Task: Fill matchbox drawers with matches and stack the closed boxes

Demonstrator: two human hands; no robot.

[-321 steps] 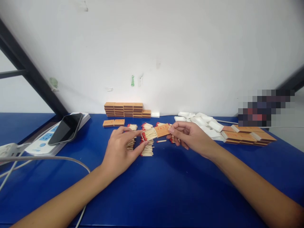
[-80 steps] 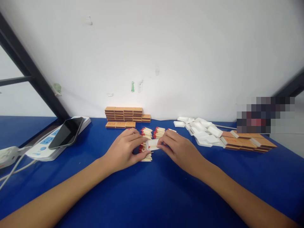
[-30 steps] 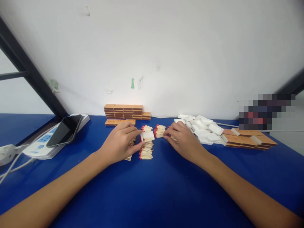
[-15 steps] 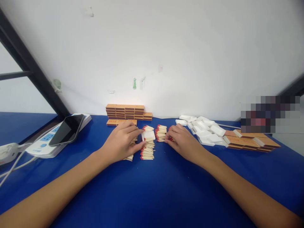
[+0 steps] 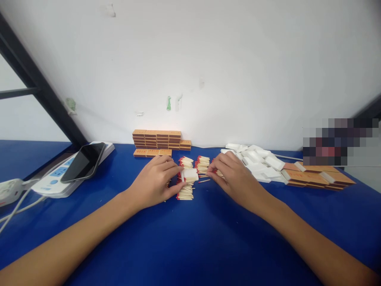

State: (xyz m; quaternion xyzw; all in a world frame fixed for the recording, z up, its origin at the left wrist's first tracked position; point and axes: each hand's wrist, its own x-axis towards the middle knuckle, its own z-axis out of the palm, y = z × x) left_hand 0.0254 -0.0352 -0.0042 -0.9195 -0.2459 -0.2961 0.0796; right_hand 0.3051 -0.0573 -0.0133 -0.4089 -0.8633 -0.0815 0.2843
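Observation:
My left hand [image 5: 159, 176] pinches a white matchbox tray [image 5: 192, 173] between thumb and fingers, over a pile of red-tipped matches [image 5: 185, 193]. The fingers hide the tray's left end, and more matches lie partly hidden beneath this hand. My right hand [image 5: 230, 174] is closed, thumb and fingertips together on a few matches whose ends poke out to the left. Just behind its fingertips lies another pile of matches [image 5: 203, 163]. A single match [image 5: 204, 181] rests on the blue table, left of my right thumb.
Orange matchboxes [image 5: 156, 139] are stacked against the wall, with a short row in front. White empty trays [image 5: 258, 161] heap up at right, beside more matchbox sleeves [image 5: 315, 176]. A phone [image 5: 85, 161] lies on a power strip [image 5: 53, 184] at left on the blue table [image 5: 190, 246].
The tray in my left hand has shifted slightly right and tilted. My right fingers have pinched matches, and a single match now lies apart on the table.

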